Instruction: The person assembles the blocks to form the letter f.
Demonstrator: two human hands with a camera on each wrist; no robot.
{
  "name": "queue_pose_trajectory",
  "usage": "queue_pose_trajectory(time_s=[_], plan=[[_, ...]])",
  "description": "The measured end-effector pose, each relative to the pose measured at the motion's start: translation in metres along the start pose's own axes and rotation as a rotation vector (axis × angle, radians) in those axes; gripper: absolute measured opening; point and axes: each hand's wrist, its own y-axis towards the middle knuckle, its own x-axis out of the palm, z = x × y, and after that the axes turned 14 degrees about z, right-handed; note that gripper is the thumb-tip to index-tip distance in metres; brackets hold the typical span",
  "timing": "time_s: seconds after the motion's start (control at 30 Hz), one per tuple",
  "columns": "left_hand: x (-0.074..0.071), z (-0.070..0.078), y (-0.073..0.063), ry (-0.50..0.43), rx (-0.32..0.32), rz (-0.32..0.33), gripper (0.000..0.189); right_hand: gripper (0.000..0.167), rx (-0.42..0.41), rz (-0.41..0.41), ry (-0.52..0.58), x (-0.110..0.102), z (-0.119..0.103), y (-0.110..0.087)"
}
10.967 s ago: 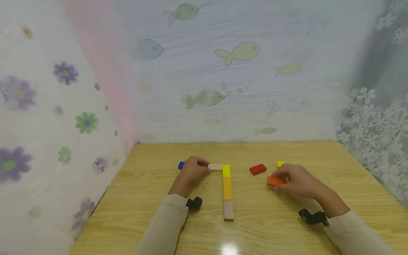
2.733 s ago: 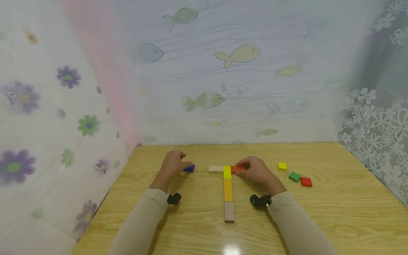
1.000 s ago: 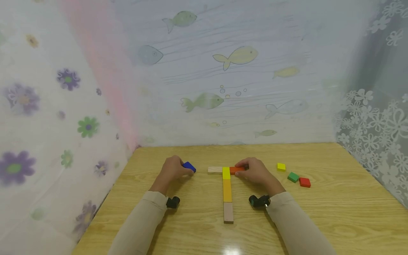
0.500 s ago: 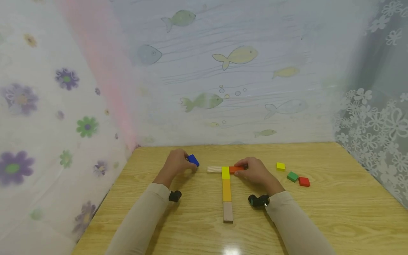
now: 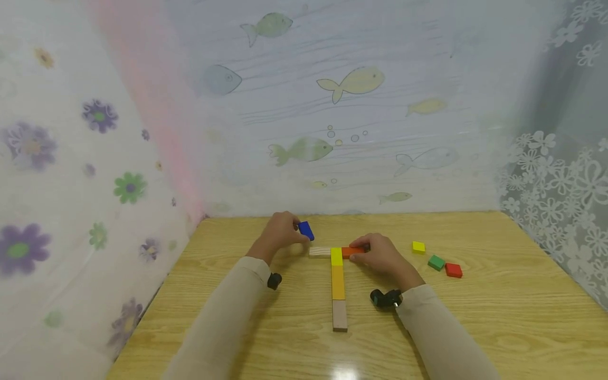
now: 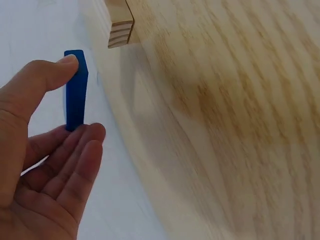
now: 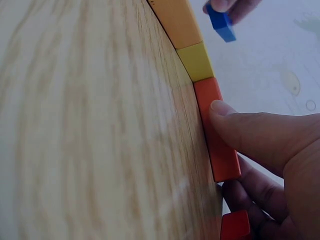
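Note:
My left hand pinches a small blue block between thumb and fingers, raised behind the pale striped block. My right hand holds an orange block on the table, thumb on its side in the right wrist view, its end against a yellow block. Striped, yellow and orange blocks form a crossbar. From the yellow one, an amber block and a light brown block run towards me. In the right wrist view, a red block shows past the orange one, near my fingers.
On the right of the wooden table lie a loose yellow block, a green block and a small red block. A wall with drawn fish stands behind the table; a flowered wall is at the left.
Since the earliest frame, the orange block has come to the yellow one. My left hand has since taken the blue block, lifted it and carried it rightward and away from me.

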Motion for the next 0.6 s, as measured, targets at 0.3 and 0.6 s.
queue_pose_trajectory(time_s=[0.3, 0.6], plan=[[0.016, 0.019, 0.012, -0.021, 0.077, -0.089, 0.054, 0.033, 0.004, 0.004, -0.004, -0.001, -0.001, 0.0], [0.032, 0.036, 0.018, 0.007, 0.167, -0.109, 0.058, 0.031, -0.001, 0.01, -0.006, 0.001, 0.0, 0.001]])
